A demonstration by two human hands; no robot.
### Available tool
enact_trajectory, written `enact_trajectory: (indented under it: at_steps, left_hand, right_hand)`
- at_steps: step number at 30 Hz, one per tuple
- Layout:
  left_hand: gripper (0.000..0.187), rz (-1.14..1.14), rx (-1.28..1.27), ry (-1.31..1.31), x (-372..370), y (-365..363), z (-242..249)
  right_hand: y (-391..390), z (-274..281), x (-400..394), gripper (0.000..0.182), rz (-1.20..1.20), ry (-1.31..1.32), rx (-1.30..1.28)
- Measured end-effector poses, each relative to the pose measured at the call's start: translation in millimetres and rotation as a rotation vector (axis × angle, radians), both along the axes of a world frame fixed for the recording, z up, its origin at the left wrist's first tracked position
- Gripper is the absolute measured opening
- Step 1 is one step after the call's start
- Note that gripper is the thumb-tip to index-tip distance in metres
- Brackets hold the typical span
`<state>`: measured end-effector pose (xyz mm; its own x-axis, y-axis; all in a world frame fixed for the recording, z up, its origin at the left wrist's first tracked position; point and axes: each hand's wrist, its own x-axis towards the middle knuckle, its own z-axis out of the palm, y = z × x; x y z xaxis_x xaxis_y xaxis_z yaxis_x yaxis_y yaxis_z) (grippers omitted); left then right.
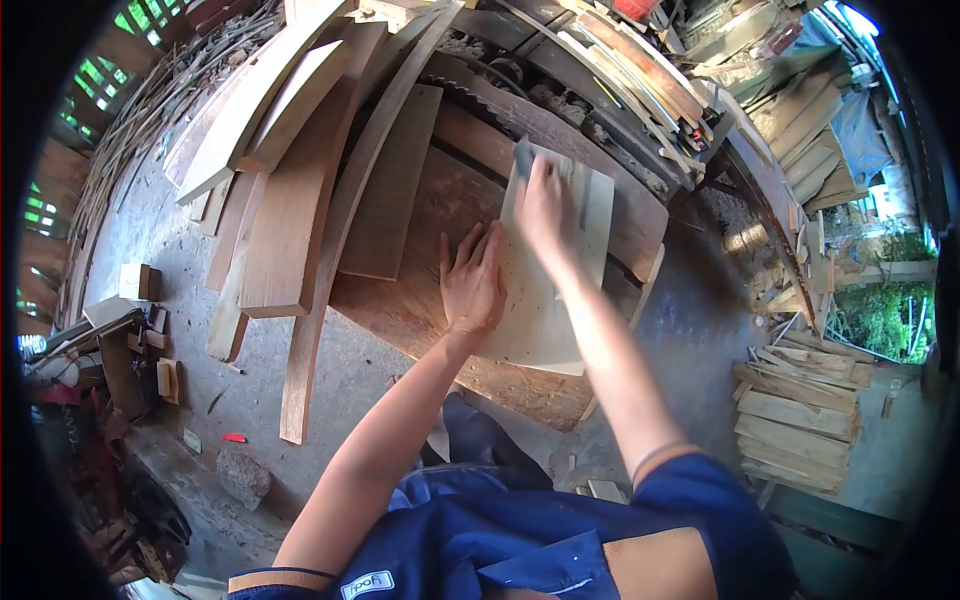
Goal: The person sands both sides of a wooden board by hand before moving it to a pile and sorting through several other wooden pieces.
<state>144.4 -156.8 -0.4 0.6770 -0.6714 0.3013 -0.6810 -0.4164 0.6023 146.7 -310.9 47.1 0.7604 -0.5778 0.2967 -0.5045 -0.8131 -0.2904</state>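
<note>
A pale flat board lies on the brown wooden worktop, with a darker grey streak near its far right side. My left hand rests flat against the board's left edge, fingers spread, holding nothing. Toward the board's far end, my right hand is closed and somewhat blurred. Its fingers grip a small grey flat piece at the far left corner; the exact kind of this piece cannot be made out. A brown plank lies on the worktop left of my left hand.
Long thick planks stick out over the left of the worktop. A toothed saw blade and several wood strips lie at the far side. Stacked boards rest on the floor at right, and a stone at lower left.
</note>
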Motion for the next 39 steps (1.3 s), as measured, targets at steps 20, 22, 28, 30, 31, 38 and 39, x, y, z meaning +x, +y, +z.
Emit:
enact_trajectory:
  at_steps: [20,22,28,30,31,38,39]
  left_hand:
    - [0.066,0.016,-0.034,0.000,-0.5,0.3,-4.5]
    - [0.066,0.020,-0.040,-0.006,1.9,-0.4,-4.2]
    - [0.065,-0.001,-0.016,-0.028,0.2,2.0,-5.1]
    - [0.065,-0.008,-0.013,-0.022,-1.4,1.0,-4.8]
    - [0.065,0.013,-0.017,-0.035,0.0,-1.2,-6.1]
    - [0.059,-0.068,0.051,0.057,-10.0,40.4,-5.6]
    - [0.082,-0.214,0.182,-0.028,-13.6,62.1,-15.2]
  right_hand:
    - [61.0,-2.6,-98.3,0.047,0.021,0.031,-0.012]
    - [53.9,-3.8,-96.1,0.046,0.046,0.013,0.000]
    - [-65.8,-19.4,26.6,0.029,-0.164,-0.071,-0.044]
    - [-36.2,-23.2,0.8,0.031,-0.120,-0.068,-0.042]
    - [-12.2,-17.0,-13.0,0.034,-0.060,-0.071,-0.052]
    - [113.1,-6.3,-127.4,0.037,-0.055,-0.079,0.002]
    - [112.4,-7.7,-125.9,0.037,-0.088,-0.080,0.027]
